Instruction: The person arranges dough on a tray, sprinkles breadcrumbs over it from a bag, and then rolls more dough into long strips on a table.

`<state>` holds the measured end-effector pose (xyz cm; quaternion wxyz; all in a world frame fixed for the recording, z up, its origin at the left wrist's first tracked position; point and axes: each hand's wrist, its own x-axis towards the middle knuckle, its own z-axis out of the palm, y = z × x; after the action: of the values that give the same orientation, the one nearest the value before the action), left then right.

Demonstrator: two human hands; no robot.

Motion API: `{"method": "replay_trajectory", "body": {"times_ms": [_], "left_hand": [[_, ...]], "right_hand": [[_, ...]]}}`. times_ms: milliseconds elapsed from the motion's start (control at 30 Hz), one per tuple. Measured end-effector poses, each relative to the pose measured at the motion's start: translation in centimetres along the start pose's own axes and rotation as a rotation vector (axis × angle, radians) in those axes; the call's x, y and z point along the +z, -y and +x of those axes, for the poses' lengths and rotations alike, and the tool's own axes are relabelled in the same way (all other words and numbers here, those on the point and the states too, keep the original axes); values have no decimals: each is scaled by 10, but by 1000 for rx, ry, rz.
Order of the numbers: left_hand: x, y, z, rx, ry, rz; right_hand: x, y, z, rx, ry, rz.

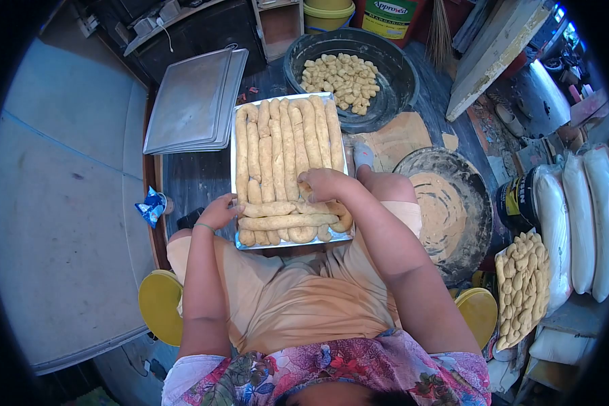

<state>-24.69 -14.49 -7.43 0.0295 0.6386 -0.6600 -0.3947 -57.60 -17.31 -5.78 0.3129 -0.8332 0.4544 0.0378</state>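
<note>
A metal tray (235, 155) rests on my knees, filled with long rolls of pale dough (287, 145) laid side by side, with a few rolls lying crosswise at the near end. My left hand (218, 212) holds the tray's left near edge. My right hand (323, 184) rests on the dough near the tray's near right part, fingers curled over a roll.
A stack of empty metal trays (195, 100) lies to the left. A black basin (392, 88) beyond holds small dough pieces. A floured round pan (446, 203) sits right; more dough pieces (521, 284) and white sacks (585, 216) lie further right. Yellow stool edges (159, 304) flank my legs.
</note>
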Motion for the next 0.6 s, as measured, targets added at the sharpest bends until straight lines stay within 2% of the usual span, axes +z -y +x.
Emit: {"method": "replay_trajectory", "body": {"times_ms": [200,300,333,367,433,467,500,600], "left_hand": [[0,2,-1,23,-17,4],[11,38,20,70,12,-52],[8,26,12,44,-34,135],[6,6,-1,-42,-60,139],[2,-3,-9,22,-40,117],[5,5,-5,37,-45,126],[13,21,4,13,-84,125],[0,8,-34,48,-336,61]], "right_hand": [[-3,4,-3,-5,-22,-1],[3,-3,3,-69,-54,6],[9,-9,9,-108,-75,-28],[14,-15,15,-160,-96,-63],[19,-19,14,-178,-183,-63],[11,-9,10,-154,-149,-77],[7,-2,8,-164,-189,-68],[-1,9,2,-182,-272,-47]]}}
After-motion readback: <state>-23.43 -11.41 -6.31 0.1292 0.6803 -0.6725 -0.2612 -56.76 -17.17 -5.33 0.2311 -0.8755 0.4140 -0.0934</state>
